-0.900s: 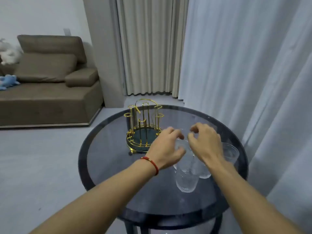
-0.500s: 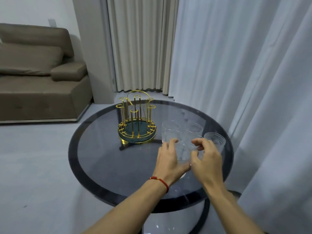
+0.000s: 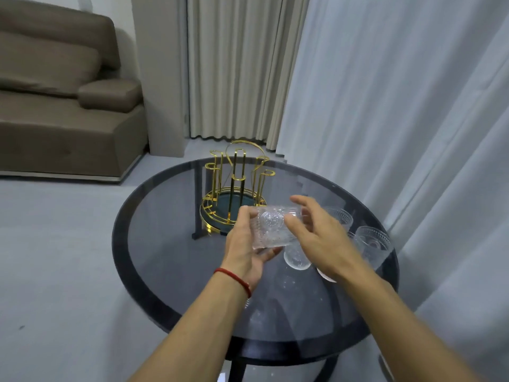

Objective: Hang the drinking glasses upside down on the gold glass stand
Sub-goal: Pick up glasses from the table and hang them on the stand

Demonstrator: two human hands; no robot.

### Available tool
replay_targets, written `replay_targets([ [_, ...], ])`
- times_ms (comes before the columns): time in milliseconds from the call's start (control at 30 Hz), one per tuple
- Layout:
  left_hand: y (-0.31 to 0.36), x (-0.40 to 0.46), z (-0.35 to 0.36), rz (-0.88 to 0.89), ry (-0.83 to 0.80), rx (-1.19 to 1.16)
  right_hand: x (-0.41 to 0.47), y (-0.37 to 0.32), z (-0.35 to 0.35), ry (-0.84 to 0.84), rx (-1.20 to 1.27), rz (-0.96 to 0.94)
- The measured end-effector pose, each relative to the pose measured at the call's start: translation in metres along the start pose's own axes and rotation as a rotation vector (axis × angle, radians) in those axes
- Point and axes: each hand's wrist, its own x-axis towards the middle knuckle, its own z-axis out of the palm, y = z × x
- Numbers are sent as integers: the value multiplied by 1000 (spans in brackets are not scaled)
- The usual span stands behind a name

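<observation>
A clear patterned drinking glass (image 3: 271, 227) is lifted off the table and tipped on its side, base toward me. My left hand (image 3: 248, 244) grips it from the left, and my right hand (image 3: 316, 238) touches its other end with thumb and fingers. The gold glass stand (image 3: 237, 188) with its bare upright loops stands just behind the held glass on a dark green base. Several more glasses stand upright to the right: one (image 3: 373, 245) near the table's right edge, one (image 3: 337, 217) behind my right hand, one (image 3: 296, 257) partly hidden under it.
The round dark glass table (image 3: 165, 257) has a black rim. White sheer curtains (image 3: 399, 106) hang close on the right, beige drapes (image 3: 234, 64) behind. A brown sofa (image 3: 63, 100) stands at the far left on a grey floor.
Both hands have lifted one glass off the table and tipped it over onto its side, toward the stand. The camera has come closer and tilted down.
</observation>
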Motion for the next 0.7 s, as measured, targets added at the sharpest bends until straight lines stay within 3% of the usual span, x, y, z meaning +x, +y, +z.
replay_targets([
  [233, 5, 12, -4, -62, -116, -269, 46, -13, 0, -77, 8, 173],
  [333, 3, 15, -2, 6, -135, -234, 60, -16, 1, -159, -23, 292],
  [433, 2, 22, -3, 97, -90, -163, 72, -12, -1, -268, 174, 425],
  [533, -2, 28, -16, 230, 3, 217, 82, 1, -6, -258, 285, 439],
  [700, -25, 58, -75, 544, 285, 1357, 118, 26, -30, 87, 248, 356],
])
